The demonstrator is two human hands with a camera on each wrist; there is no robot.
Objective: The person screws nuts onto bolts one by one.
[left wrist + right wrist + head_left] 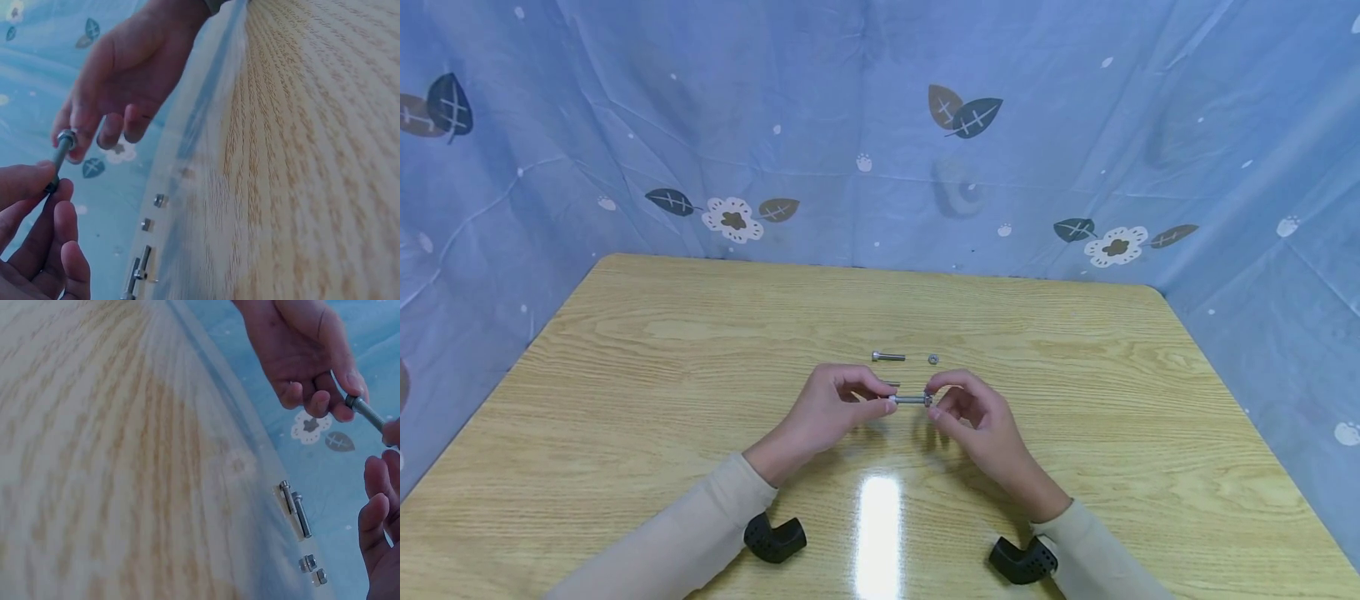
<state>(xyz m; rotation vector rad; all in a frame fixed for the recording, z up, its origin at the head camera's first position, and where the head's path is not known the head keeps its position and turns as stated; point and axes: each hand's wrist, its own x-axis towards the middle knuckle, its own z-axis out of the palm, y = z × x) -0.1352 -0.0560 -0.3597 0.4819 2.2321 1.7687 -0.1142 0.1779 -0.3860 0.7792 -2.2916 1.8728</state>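
Note:
My left hand (829,410) pinches the head of a silver bolt (911,400) between thumb and fingertips. The bolt lies level between the two hands, above the wooden table. At its right end my right hand (987,421) pinches a nut (928,400) between thumb and index finger. The left wrist view shows this nut (66,135) at the bolt's end, against the right fingertips. In the right wrist view, the left finger and thumb sit at the dark-edged head of the bolt (369,414).
Just beyond the hands, a second bolt (890,357) and a nut (933,359) lie on the table (700,333). Another bolt (302,515) and another nut (320,576) lie near them. A blue patterned cloth (865,100) hangs behind. Black perforated pieces (775,540) sit at both wrists.

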